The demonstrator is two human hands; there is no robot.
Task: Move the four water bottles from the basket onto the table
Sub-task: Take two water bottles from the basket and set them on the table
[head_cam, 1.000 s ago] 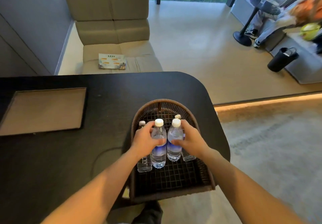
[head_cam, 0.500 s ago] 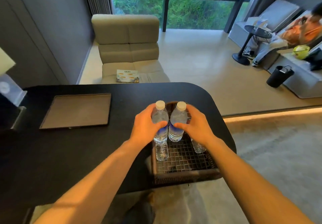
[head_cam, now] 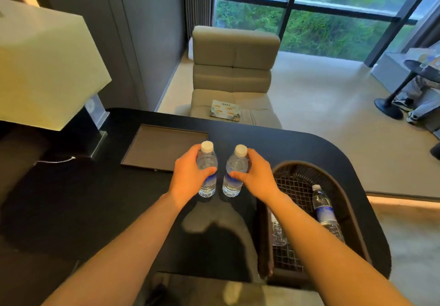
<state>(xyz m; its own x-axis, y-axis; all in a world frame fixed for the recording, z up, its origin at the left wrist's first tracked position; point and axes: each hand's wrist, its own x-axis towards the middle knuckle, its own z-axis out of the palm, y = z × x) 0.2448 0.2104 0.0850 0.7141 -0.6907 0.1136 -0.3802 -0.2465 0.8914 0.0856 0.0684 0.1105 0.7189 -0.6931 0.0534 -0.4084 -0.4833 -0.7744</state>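
Observation:
My left hand [head_cam: 188, 174] grips one clear water bottle [head_cam: 207, 163] with a white cap and blue label. Beside it, my right hand [head_cam: 256, 174] grips a second bottle [head_cam: 234, 171] of the same kind. Both bottles stand upright with their bases at the surface of the black table [head_cam: 95, 205], left of the basket. The dark woven basket [head_cam: 347, 201] sits at the table's right end. A third bottle [head_cam: 325, 210] stands tilted against its right wall. A fourth bottle [head_cam: 277, 232] is in the basket too, partly hidden behind my right forearm.
A dark flat tray [head_cam: 162, 146] lies just behind the two held bottles. A lamp with a pale shade [head_cam: 42, 65] stands at the table's left, a white cable [head_cam: 56, 160] near its base. A beige chair [head_cam: 233, 72] stands beyond the table's far edge.
Both hands lifted a bottle each out of the basket and carried them left, down to the table surface. Two bottles stay in the basket. My view swung left and upward.

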